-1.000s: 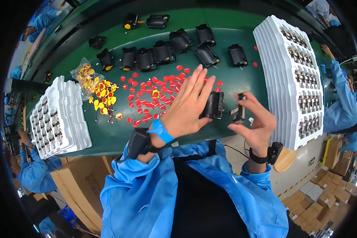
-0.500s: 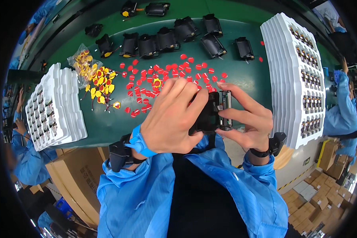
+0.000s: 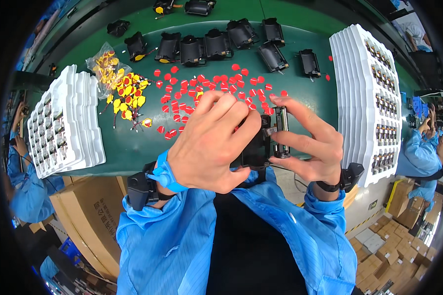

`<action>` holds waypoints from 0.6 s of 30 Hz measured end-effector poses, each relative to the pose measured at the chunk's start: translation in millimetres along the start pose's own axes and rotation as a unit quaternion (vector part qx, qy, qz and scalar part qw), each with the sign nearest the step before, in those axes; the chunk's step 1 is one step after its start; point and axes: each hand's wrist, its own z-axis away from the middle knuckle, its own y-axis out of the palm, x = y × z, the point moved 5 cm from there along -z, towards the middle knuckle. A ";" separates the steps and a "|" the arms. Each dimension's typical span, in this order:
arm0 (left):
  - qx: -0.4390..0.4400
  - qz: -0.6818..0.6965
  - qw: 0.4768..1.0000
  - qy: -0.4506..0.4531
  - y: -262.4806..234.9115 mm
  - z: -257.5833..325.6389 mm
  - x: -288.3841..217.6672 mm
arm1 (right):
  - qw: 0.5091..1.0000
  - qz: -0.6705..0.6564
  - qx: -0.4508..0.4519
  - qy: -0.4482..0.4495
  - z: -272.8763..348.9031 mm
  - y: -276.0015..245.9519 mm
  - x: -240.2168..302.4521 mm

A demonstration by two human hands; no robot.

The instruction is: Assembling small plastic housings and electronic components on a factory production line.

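Both hands up at the table's near edge: left hand clamps the black housing, right hand pinches a small part against it.

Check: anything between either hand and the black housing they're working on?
Nothing visible. The left hand wraps the black housing directly, and the right hand pinches a small grey part against its top edge. The red discs lie behind on the green mat.

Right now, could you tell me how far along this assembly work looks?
Done, apparently: black housings lined up along the table's far edge. In hand: the left hand grips a black housing while the right hand holds a small component against it. Left: many red discs and yellow-tabbed parts, plus filled white trays.
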 end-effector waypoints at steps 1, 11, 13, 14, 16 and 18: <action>-0.001 -0.001 1.000 -0.002 -1.1 -0.2 -0.1 | 1.000 -0.001 0.001 -0.001 -1.5 -1.0 1.2; 0.030 -0.007 1.000 0.001 -5.6 -7.9 -2.0 | 0.997 -0.010 0.048 -0.052 -9.9 -0.2 7.5; 0.034 0.012 0.999 -0.005 -7.0 -5.9 1.9 | 0.997 -0.025 0.057 -0.047 -7.9 3.0 0.8; 0.023 0.039 0.999 -0.022 -8.8 -3.6 7.0 | 0.996 -0.069 0.049 -0.028 -7.1 3.4 -5.3; 0.010 0.065 0.997 -0.040 -7.5 -1.4 13.2 | 0.990 -0.142 0.022 0.006 1.5 10.4 -17.4; -0.024 0.088 0.994 -0.066 -6.7 2.2 18.1 | 0.990 -0.144 0.002 -0.001 6.5 17.8 -16.0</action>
